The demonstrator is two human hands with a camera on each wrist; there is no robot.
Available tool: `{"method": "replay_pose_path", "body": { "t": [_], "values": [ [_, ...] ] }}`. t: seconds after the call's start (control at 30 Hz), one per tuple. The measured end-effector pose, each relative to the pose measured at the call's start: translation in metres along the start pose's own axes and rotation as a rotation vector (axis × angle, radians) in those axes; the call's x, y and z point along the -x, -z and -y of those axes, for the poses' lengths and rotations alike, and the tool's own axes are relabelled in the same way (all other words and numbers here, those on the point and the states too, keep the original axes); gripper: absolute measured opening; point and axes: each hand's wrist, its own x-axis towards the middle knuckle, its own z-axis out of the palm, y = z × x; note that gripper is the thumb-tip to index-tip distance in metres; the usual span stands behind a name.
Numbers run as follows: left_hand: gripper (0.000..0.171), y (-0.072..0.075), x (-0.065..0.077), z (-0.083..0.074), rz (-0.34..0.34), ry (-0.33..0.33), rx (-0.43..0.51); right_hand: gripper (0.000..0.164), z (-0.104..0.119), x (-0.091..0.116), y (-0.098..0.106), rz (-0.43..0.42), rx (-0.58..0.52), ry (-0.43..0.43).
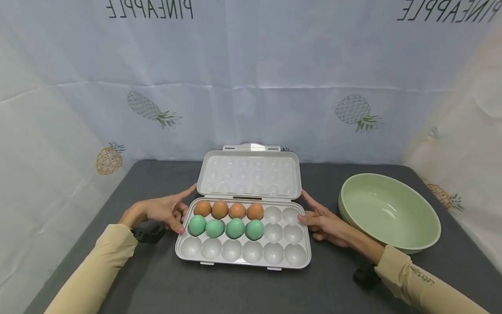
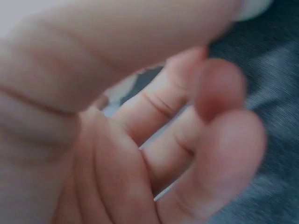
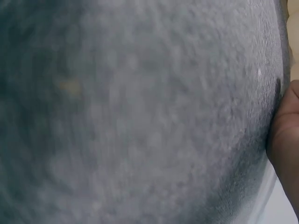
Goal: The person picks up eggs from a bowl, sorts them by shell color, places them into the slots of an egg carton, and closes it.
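Note:
A white egg box [image 1: 232,250] lies with its clear-dimpled lid [image 1: 249,174] raised at the back. Several brown eggs [image 1: 237,210] fill part of the back row, and several green eggs [image 1: 235,228] part of the middle row. Its front row and right-hand cups hold no eggs. At the left side, my left hand [image 1: 166,211] touches the tray's edge with the thumb and reaches the lid's corner with a straight index finger. Opposite it, my right hand [image 1: 325,222] has its thumb on the tray's rim and its index finger at the lid's right corner.
A large light-green bowl [image 1: 388,209] stands on the right, close behind my right forearm. The dark grey table [image 1: 168,283] ends at a hanging cloth [image 1: 251,109] printed with pineapples. Each wrist carries a black band.

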Motion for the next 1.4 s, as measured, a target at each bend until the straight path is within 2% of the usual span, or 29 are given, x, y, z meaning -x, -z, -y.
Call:
{"method": "replay_pose_path", "body": {
  "t": [0.1,0.23,0.4,0.7,0.77,0.87,0.97,1.07,1.13,1.23,1.3,1.4],
  "values": [
    [0.139,-0.003,0.003,0.005,-0.008,-0.045,0.018,0.094,-0.002,0.001,-0.001,-0.004,0.008,0.029],
    [0.136,-0.007,0.009,0.011,-0.03,-0.121,0.031,0.089,-0.005,0.003,-0.001,-0.021,0.054,0.109],
    [0.13,-0.013,0.012,0.016,-0.089,-0.192,0.036,0.086,-0.008,0.005,0.0,-0.089,0.154,0.187],
    [0.119,-0.022,0.018,0.021,-0.179,-0.256,0.017,0.078,-0.003,0.011,-0.003,-0.285,0.331,0.184],
    [0.109,-0.025,0.018,0.022,-0.211,-0.287,0.003,0.067,-0.003,0.013,-0.004,-0.305,0.356,0.178],
    [0.093,-0.03,0.022,0.022,-0.248,-0.333,-0.019,0.06,-0.003,0.019,-0.005,-0.304,0.38,0.154],
    [0.085,-0.036,0.025,0.019,-0.28,-0.419,-0.108,0.063,-0.003,0.024,-0.005,-0.287,0.396,0.121],
    [0.08,-0.041,0.029,0.012,-0.344,-0.507,-0.287,0.07,-0.002,0.028,-0.005,-0.222,0.393,0.098],
    [0.078,-0.045,0.033,0.005,-0.388,-0.537,-0.406,0.071,0.0,0.032,-0.005,-0.157,0.389,0.088],
    [0.075,-0.05,0.042,-0.003,-0.418,-0.526,-0.544,0.071,0.003,0.038,-0.007,-0.086,0.376,0.072],
    [0.075,-0.055,0.05,-0.006,-0.426,-0.504,-0.592,0.07,0.004,0.042,-0.01,-0.081,0.401,0.087],
    [0.073,-0.067,0.063,-0.007,-0.441,-0.465,-0.648,0.061,0.005,0.052,-0.017,-0.121,0.509,0.197]
  ]
}}
